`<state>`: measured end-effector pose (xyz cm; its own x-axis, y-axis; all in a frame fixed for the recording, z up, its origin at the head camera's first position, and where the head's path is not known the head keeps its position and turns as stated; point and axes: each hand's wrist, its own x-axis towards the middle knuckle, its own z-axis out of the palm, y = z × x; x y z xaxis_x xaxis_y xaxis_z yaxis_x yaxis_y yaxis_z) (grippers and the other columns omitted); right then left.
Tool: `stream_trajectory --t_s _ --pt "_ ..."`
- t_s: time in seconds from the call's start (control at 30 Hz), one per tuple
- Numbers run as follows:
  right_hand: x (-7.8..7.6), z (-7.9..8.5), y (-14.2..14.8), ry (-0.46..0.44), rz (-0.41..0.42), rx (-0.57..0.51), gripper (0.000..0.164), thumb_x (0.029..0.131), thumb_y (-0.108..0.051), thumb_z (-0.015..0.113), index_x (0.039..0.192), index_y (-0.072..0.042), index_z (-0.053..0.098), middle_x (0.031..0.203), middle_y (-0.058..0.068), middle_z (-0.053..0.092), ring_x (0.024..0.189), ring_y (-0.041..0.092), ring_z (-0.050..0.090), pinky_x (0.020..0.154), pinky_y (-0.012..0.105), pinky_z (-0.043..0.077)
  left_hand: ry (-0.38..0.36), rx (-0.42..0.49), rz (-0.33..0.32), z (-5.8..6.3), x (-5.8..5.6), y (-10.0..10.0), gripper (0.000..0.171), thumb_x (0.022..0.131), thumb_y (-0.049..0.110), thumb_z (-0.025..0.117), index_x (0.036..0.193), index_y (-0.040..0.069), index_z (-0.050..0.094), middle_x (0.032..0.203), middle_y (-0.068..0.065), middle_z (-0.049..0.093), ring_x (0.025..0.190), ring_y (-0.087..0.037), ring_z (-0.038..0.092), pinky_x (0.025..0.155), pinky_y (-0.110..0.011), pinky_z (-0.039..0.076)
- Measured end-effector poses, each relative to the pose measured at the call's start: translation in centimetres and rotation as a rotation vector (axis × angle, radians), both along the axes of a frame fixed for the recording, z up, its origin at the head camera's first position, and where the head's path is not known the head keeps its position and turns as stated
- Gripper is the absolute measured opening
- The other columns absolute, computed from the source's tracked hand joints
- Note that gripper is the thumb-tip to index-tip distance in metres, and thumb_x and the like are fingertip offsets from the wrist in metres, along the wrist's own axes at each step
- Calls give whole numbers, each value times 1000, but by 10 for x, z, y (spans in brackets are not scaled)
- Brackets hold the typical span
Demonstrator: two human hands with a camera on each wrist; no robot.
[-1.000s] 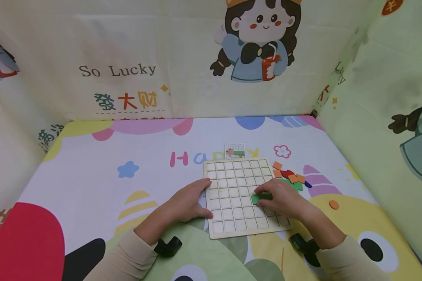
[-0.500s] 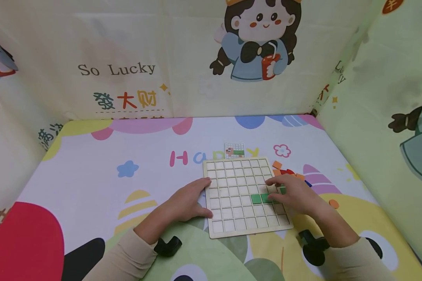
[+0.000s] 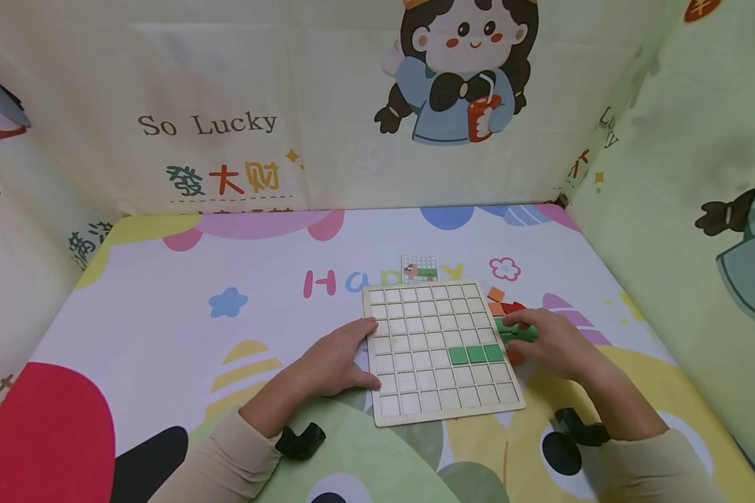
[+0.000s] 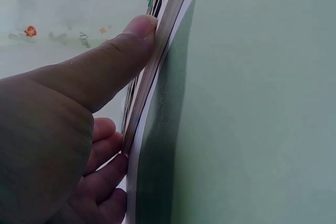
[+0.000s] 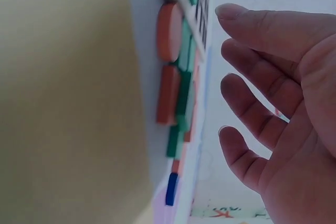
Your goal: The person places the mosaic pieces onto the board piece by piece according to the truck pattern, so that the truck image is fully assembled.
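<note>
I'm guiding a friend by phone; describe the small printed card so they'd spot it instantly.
On the table, find the large grid board touched by the left hand. At its far edge lies the card; unlike the plain orange tiles, it carries a printed grid picture.

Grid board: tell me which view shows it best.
The head view: it shows the grid board nearly whole from above, with three green squares in one row. The left wrist view shows it nearly edge-on, touched by the left hand; the right wrist view shows only a blurred corner.
</note>
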<state>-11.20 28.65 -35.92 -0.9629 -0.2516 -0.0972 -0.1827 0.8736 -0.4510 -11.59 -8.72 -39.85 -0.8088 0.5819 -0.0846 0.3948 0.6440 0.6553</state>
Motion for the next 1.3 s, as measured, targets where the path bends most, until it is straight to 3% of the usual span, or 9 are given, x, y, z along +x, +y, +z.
stream_trajectory --t_s 0.3,0.53,1.3 --pt "2 -7 18 4 -39 32 34 85 -17 79 117 -9 71 104 8 66 97 31 55 76 41 50 2 -5 3 0 0 0 91 77 33 88 149 2 41 151 -11 44 140 -28 40 113 -43 35" --pt "1 -11 30 51 -43 12 35 85 -16 80 117 -5 72 107 10 68 96 32 58 80 46 50 1 -7 7 0 0 0 91 77 32 88 148 2 41 151 -11 44 139 -28 40 113 -42 35" --pt "-2 -15 32 54 -43 49 34 87 -13 76 116 3 71 109 16 70 99 34 60 86 53 51 13 -4 1 0 0 0 91 77 32 88 148 2 41 151 -11 44 139 -28 40 113 -43 35"
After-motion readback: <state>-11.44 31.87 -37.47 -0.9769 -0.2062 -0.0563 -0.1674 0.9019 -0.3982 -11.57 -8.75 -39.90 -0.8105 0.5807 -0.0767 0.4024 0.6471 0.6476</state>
